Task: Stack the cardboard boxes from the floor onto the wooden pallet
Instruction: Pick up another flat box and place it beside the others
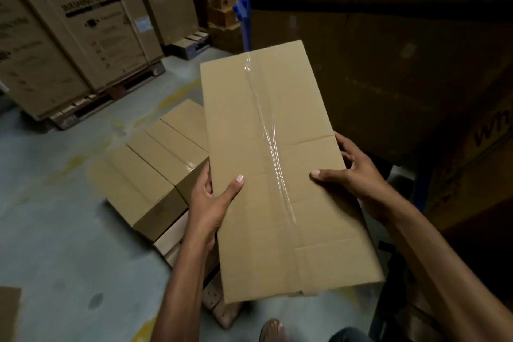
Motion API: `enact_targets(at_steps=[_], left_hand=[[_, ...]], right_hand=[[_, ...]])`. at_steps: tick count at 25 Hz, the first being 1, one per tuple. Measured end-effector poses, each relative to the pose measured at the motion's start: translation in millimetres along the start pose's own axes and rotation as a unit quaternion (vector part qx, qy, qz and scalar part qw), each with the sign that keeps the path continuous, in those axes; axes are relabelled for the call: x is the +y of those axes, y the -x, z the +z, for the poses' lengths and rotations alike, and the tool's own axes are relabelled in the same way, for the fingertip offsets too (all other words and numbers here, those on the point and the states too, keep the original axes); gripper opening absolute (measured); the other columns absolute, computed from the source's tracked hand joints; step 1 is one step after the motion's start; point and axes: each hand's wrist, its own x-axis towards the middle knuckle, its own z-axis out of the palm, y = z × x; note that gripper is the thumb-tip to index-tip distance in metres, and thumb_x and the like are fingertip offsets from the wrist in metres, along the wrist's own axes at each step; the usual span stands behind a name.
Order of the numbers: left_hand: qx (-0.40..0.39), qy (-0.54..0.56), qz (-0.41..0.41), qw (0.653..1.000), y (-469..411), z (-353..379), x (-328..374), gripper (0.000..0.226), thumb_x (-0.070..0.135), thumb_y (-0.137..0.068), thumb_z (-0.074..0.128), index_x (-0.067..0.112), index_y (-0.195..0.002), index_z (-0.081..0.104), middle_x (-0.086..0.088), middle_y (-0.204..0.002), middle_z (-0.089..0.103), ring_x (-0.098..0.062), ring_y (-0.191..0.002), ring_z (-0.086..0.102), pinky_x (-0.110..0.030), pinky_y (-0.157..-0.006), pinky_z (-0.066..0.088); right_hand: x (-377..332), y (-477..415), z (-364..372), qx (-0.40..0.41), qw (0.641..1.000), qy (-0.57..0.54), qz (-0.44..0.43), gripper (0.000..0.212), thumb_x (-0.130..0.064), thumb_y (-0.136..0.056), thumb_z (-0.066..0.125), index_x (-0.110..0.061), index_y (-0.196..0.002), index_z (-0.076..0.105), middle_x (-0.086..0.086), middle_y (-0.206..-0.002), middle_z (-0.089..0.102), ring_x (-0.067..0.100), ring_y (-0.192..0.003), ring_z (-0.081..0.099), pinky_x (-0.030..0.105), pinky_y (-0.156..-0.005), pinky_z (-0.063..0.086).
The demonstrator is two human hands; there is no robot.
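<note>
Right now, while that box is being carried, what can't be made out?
All in the head view:
The wooden pallet is mostly hidden under the stacked boxes and the held box.
On the left hand and right hand, the fingers are mostly behind the held box.
The print on the dark carton is cut off by the right edge.

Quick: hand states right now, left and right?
Left hand: grips the taped cardboard box, left edge.
Right hand: grips the same box, right edge.

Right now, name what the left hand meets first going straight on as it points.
The left hand grips the held box; straight on it slides along that box's side, perhaps brushing the row of boxes beside it; depth unclear.
</note>
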Motion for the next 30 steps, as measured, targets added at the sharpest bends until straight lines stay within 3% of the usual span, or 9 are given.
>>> enact_targets(at_steps=[4, 7, 11, 15, 18, 22, 28, 30], left_hand=[[0.001, -0.006, -0.049, 0.999, -79, 55, -2, 0.070, 0.019, -0.083, 0.085, 0.027, -0.145, 0.055, 0.002, -0.123, 0.074, -0.014, -0.109, 0.073, -0.030, -0.082, 0.062], [0.022, -0.014, -0.068, 0.997, -131, 101, -11, 0.067, 0.020, -0.082, 0.087, 0.028, -0.142, 0.057, 0.003, -0.122, 0.075, -0.012, -0.107, 0.073, -0.034, -0.085, 0.060], [0.092, -0.014, -0.076, 0.993, -190, 161, -12, 0.065, 0.021, -0.084, 0.085, 0.025, -0.142, 0.056, 0.004, -0.119, 0.075, -0.006, -0.100, 0.074, -0.019, -0.072, 0.059], [0.141, -0.014, -0.098, 0.985, -226, 208, -7, 0.069, 0.026, -0.087, 0.082, 0.025, -0.148, 0.050, 0.004, -0.123, 0.073, -0.006, -0.100, 0.073, -0.014, -0.065, 0.056], [0.170, -0.015, -0.113, 0.979, -264, 230, -1, 0.067, 0.025, -0.088, 0.080, 0.026, -0.148, 0.049, 0.004, -0.117, 0.075, -0.008, -0.092, 0.076, -0.019, -0.065, 0.057], [0.174, -0.009, -0.115, 0.978, -320, 247, -4, 0.057, 0.022, -0.090, 0.078, 0.027, -0.141, 0.055, 0.006, -0.111, 0.076, -0.007, -0.091, 0.076, -0.022, -0.070, 0.057], [0.191, 0.012, -0.125, 0.973, -388, 279, -16, 0.059, 0.020, -0.089, 0.078, 0.027, -0.142, 0.054, 0.005, -0.114, 0.075, -0.014, -0.101, 0.074, -0.040, -0.093, 0.059], [0.204, 0.010, -0.122, 0.971, -410, 287, -18, 0.057, 0.020, -0.088, 0.080, 0.029, -0.138, 0.054, 0.008, -0.113, 0.075, -0.011, -0.100, 0.074, -0.039, -0.093, 0.059]], right_hand=[[-5, -90, -45, 0.007, 0.999, -0.002, 0.033, 0.085, 0.001, -0.072, 0.086, -0.042, -0.138, 0.055, -0.006, -0.119, 0.066, 0.006, -0.102, 0.065, 0.017, -0.074, 0.052], [6, -167, -82, -0.019, 0.998, -0.004, 0.054, 0.087, 0.001, -0.067, 0.089, -0.038, -0.139, 0.058, 0.003, -0.123, 0.069, 0.015, -0.106, 0.069, 0.026, -0.081, 0.055], [-4, -267, -129, -0.077, 0.994, 0.006, 0.077, 0.088, 0.001, -0.068, 0.089, -0.033, -0.142, 0.056, 0.003, -0.123, 0.071, 0.019, -0.111, 0.069, 0.033, -0.091, 0.055], [-37, -337, -157, -0.124, 0.988, 0.031, 0.090, 0.078, 0.000, -0.075, 0.085, -0.038, -0.136, 0.054, 0.000, -0.115, 0.069, 0.015, -0.103, 0.069, 0.025, -0.074, 0.053], [-52, -396, -167, -0.153, 0.983, 0.064, 0.082, 0.078, -0.005, -0.076, 0.086, -0.038, -0.139, 0.054, 0.000, -0.117, 0.066, 0.015, -0.103, 0.067, 0.027, -0.075, 0.052], [-57, -462, -169, -0.153, 0.981, 0.083, 0.087, 0.076, -0.005, -0.077, 0.086, -0.042, -0.135, 0.053, -0.003, -0.115, 0.063, 0.012, -0.100, 0.064, 0.025, -0.070, 0.048], [-63, -550, -177, -0.168, 0.976, 0.103, 0.089, 0.084, -0.005, -0.073, 0.088, -0.039, -0.141, 0.053, -0.004, -0.121, 0.063, 0.013, -0.108, 0.062, 0.028, -0.077, 0.049], [-64, -578, -179, -0.184, 0.974, 0.106, 0.084, 0.082, -0.004, -0.074, 0.087, -0.039, -0.140, 0.053, -0.006, -0.120, 0.063, 0.011, -0.106, 0.061, 0.026, -0.076, 0.048]])
